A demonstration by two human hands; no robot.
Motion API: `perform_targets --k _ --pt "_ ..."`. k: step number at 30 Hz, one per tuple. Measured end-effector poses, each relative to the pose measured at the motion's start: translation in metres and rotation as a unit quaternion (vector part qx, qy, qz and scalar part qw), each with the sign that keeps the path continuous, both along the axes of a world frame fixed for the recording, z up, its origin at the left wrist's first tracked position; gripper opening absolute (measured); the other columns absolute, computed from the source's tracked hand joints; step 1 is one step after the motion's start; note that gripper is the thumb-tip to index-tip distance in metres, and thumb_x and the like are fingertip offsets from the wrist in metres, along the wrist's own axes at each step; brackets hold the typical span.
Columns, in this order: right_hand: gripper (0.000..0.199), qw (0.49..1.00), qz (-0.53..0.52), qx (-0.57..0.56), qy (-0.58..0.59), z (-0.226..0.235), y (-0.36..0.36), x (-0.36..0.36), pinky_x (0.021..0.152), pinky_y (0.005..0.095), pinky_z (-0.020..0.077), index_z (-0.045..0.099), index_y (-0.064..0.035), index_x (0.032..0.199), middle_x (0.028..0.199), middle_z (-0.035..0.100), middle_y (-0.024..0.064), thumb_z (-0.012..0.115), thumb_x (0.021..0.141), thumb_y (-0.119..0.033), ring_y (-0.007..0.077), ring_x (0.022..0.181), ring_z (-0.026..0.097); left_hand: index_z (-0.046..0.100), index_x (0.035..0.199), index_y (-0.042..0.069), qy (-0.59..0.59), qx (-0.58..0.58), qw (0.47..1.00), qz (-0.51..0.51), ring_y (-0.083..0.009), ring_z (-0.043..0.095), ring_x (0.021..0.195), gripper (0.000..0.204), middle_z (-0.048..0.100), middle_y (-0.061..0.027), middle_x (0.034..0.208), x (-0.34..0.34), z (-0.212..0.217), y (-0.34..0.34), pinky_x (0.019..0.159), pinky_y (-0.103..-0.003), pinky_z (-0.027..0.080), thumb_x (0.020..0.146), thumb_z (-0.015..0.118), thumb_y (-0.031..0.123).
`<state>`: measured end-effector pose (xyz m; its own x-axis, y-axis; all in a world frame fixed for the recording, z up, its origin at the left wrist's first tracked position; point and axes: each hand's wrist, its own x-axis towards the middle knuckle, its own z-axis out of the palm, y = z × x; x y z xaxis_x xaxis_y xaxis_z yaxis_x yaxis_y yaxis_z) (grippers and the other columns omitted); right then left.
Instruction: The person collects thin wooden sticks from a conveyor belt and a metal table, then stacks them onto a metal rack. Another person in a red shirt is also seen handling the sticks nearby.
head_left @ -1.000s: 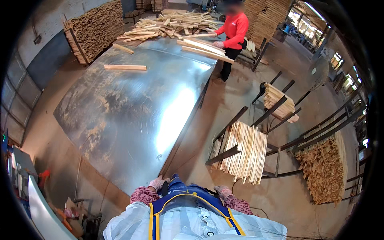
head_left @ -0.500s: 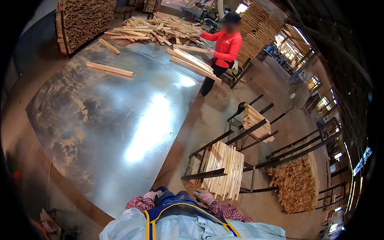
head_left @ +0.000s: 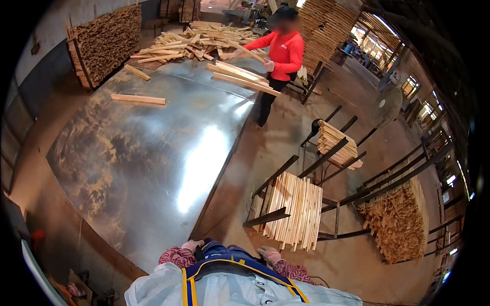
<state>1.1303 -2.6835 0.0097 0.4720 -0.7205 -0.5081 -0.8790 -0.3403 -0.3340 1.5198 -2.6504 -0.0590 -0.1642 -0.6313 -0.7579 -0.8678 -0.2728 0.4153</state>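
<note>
My left hand [head_left: 192, 245], in a pale glove below a pink patterned sleeve, rests at the near corner of the shiny metal table [head_left: 148, 168]. Its fingers look loosely stretched and hold nothing I can see. My right hand [head_left: 269, 255], gloved as well, hangs beside my blue apron [head_left: 229, 253] with its fingers apart and nothing in them. Nearest to it is a stack of wooden strips [head_left: 293, 211] on a dark metal rack. One wooden strip [head_left: 139, 99] lies alone toward the table's far left.
Across the table, a co-worker in red [head_left: 288, 53] holds a wooden strip [head_left: 250, 52] over several others [head_left: 240, 76]. A heap of loose strips [head_left: 196, 43] covers the table's far end. Dark rack bars [head_left: 326, 159] and more stacked wood [head_left: 395, 222] stand at right.
My view has shifted slightly, so the racks appear farther right. The co-worker now has a strip raised at a slant between both hands. My hands stay low, near my waist.
</note>
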Motion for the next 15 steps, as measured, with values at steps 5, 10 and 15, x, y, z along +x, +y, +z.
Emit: perform_targets --k 5,10,15 --pt "0.025 0.951 -0.260 0.150 -0.070 -0.023 0.018 -0.050 0.074 0.0417 0.0514 0.060 -0.0121 0.109 0.101 0.062 0.0155 0.059 0.084 -0.016 0.0339 0.093 0.063 0.061 0.123 0.033 -0.074 -0.002 0.994 0.080 -0.0407 0.059 0.114 0.037 0.060 -0.0182 0.123 -0.013 0.022 -0.007 0.095 -0.045 0.049 0.088 0.054 0.041" --pt "0.028 0.995 -0.064 0.065 0.031 -0.027 0.037 -0.075 0.075 0.0427 0.0517 0.059 -0.0134 0.112 0.100 0.062 0.0173 0.058 0.084 -0.015 0.0355 0.095 0.063 0.067 0.119 0.013 -0.076 0.080 0.953 0.283 -0.0316 0.063 0.111 0.070 0.064 -0.0185 0.123 -0.017 0.006 -0.018 0.091 -0.043 0.048 0.075 0.055 0.067" --pt "0.028 1.000 -0.013 0.004 0.006 -0.024 0.032 -0.058 0.083 0.0414 0.0513 0.060 -0.0148 0.114 0.105 0.062 0.0155 0.056 0.086 -0.017 0.0344 0.101 0.062 0.051 0.138 0.018 -0.022 0.038 0.999 -0.028 -0.0355 0.063 0.110 0.052 0.063 -0.0188 0.123 -0.008 -0.046 -0.031 0.093 -0.044 0.049 0.092 0.053 0.041"
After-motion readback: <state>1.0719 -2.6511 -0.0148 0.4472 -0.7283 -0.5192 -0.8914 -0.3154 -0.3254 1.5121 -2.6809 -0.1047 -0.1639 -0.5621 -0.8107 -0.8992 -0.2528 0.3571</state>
